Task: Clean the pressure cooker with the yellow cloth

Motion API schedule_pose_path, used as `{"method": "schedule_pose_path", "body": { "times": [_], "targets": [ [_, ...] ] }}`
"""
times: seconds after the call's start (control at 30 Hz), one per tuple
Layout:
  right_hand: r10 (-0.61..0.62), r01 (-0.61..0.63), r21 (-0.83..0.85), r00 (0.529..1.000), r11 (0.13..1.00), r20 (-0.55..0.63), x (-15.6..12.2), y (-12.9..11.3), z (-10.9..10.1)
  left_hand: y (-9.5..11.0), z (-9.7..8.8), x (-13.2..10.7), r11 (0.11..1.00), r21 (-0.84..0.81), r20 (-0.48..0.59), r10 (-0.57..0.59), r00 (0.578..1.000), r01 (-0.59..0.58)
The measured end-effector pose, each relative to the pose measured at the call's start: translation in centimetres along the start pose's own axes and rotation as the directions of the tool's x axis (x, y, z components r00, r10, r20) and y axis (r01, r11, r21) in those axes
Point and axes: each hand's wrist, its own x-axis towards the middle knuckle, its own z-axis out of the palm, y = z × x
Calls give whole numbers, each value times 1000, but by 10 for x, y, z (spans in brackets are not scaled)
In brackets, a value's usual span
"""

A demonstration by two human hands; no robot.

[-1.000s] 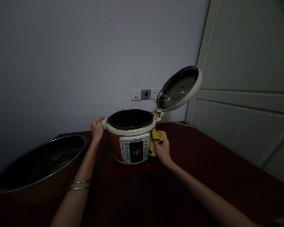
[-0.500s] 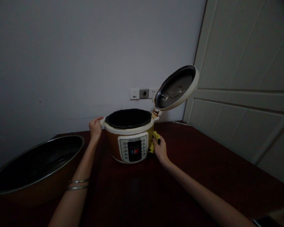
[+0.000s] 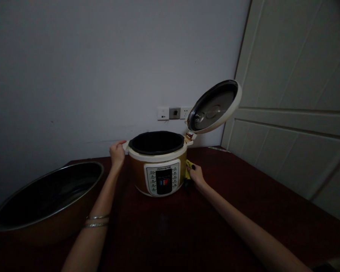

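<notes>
Left grip (image 3: 117, 155) clasping handle (image 3: 125, 145), right grip (image 3: 197, 175) clutching yellow cloth (image 3: 187, 175), cooker (image 3: 158, 158) upright, panel (image 3: 163, 179) facing viewer

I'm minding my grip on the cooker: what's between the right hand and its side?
A yellow cloth shows between the right hand and the cooker, in the head view.

Free lane: table (image 3: 164, 234) between forearms (image 3: 104, 198), up to cooker (image 3: 137, 173) front. Mouth reachable from above; tilted lid (image 3: 214, 105) obstructs upper right. Sides blocked: left hand (image 3: 117, 154) on handle (image 3: 125, 146), right hand (image 3: 197, 176) with cloth (image 3: 189, 163). Pot (image 3: 56, 223) crowds left; wall (image 3: 116, 75) behind.
</notes>
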Motion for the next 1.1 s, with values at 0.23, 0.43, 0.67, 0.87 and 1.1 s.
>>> {"method": "schedule_pose_path", "body": {
  "times": [0.23,0.43,0.67,0.87,1.1],
  "targets": [
    [-149,150,19,988,989,-27,33,-43,-2,-1,0,0,1000,-7,4,5,1000,-5],
    [10,-10,-10,999,1000,50,20,-8,-3,0,0,-1,1000,-15,7,-8,1000,9],
    [-38,41,-47,997,998,68,-29,-22,-12,1,1,-1,1000,-11,-8,-17,1000,17],
    [-426,422,-102,904,901,-26,-35,-74,-3,2,0,-1,999,-30,13,-16,1000,16],
    [-152,148,-150,988,978,-15,-20,-11,-10,-1,0,0,999,-33,13,-29,999,29]
  ]
}}
